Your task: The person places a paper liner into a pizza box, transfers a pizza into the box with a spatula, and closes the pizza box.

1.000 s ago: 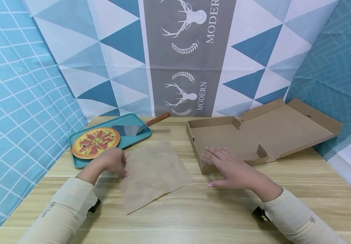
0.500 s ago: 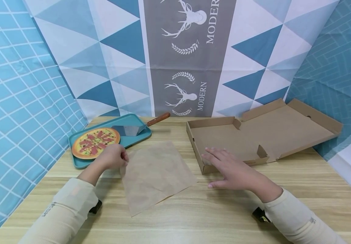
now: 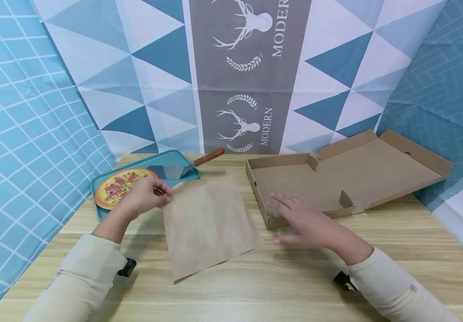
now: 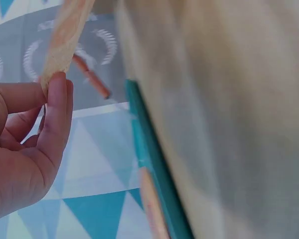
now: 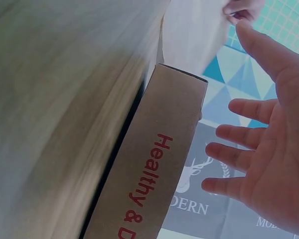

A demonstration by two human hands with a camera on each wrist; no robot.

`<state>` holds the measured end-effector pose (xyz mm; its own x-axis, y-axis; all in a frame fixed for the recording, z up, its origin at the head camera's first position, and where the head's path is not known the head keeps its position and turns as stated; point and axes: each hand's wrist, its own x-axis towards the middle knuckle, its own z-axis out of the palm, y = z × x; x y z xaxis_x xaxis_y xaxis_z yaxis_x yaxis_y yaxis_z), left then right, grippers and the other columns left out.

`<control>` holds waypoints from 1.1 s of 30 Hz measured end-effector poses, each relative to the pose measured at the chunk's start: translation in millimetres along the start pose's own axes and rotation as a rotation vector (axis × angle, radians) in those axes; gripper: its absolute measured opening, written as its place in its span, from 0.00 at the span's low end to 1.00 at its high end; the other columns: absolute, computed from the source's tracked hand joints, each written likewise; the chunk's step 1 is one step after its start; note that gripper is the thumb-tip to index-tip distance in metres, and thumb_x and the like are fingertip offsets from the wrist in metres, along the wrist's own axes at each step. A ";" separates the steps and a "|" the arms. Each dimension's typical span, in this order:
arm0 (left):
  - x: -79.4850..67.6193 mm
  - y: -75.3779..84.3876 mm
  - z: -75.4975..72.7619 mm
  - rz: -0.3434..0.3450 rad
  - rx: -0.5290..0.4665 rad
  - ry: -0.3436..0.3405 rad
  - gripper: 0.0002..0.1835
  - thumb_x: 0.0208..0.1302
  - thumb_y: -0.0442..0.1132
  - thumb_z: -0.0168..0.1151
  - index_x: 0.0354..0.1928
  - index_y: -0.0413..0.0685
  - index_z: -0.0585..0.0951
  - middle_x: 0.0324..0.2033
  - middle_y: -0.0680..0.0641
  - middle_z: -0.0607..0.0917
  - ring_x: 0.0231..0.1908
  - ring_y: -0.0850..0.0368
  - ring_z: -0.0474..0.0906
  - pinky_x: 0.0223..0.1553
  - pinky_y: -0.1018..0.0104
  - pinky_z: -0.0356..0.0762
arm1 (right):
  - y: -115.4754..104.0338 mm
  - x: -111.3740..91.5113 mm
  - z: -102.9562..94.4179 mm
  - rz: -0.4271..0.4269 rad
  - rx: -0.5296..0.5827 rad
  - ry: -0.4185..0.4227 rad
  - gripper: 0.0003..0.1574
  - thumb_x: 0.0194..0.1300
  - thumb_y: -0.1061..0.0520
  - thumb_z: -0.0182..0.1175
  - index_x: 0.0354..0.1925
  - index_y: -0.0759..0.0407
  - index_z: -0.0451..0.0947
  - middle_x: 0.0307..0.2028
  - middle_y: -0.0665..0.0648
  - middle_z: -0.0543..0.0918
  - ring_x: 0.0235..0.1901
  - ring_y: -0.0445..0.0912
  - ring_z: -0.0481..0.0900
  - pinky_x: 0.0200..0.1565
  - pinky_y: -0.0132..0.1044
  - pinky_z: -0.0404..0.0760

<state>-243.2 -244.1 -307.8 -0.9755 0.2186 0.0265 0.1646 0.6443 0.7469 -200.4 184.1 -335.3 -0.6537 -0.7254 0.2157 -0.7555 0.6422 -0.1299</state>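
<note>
My left hand pinches the upper left corner of a square brown paper sheet between thumb and fingertips, and that corner is lifted. In the left wrist view the pinched paper edge rises from the fingertips. My right hand, fingers spread and straight, hovers by the near left corner of an open cardboard pizza box. The right wrist view shows this hand holding nothing, beside the box's side wall with red lettering.
Behind the left hand, a teal tray bears a pizza, partly hidden by that hand, and a pizza server whose wooden handle juts past the rim. The box lid lies folded back to the right. Patterned cloth walls close off the table's back.
My left hand has moved up and slightly right, raising the paper's corner with it; the sheet has shifted slightly right and now overlaps the tray's edge. The right hand stays in place.
</note>
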 end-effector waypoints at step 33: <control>-7.6 62.7 -28.2 0.022 -0.231 0.076 0.16 0.62 0.42 0.69 0.47 0.40 0.80 0.37 0.52 0.83 0.31 0.59 0.76 0.23 0.67 0.74 | 1.8 43.0 -16.6 0.444 0.841 0.271 0.29 0.65 0.55 0.65 0.60 0.68 0.70 0.52 0.63 0.77 0.51 0.54 0.77 0.51 0.43 0.79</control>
<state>-229.6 -226.1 -242.5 -0.9817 0.1690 0.0876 0.1564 0.4536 0.8774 -229.1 158.1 -310.2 -0.9323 -0.3125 0.1821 -0.2986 0.3807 -0.8752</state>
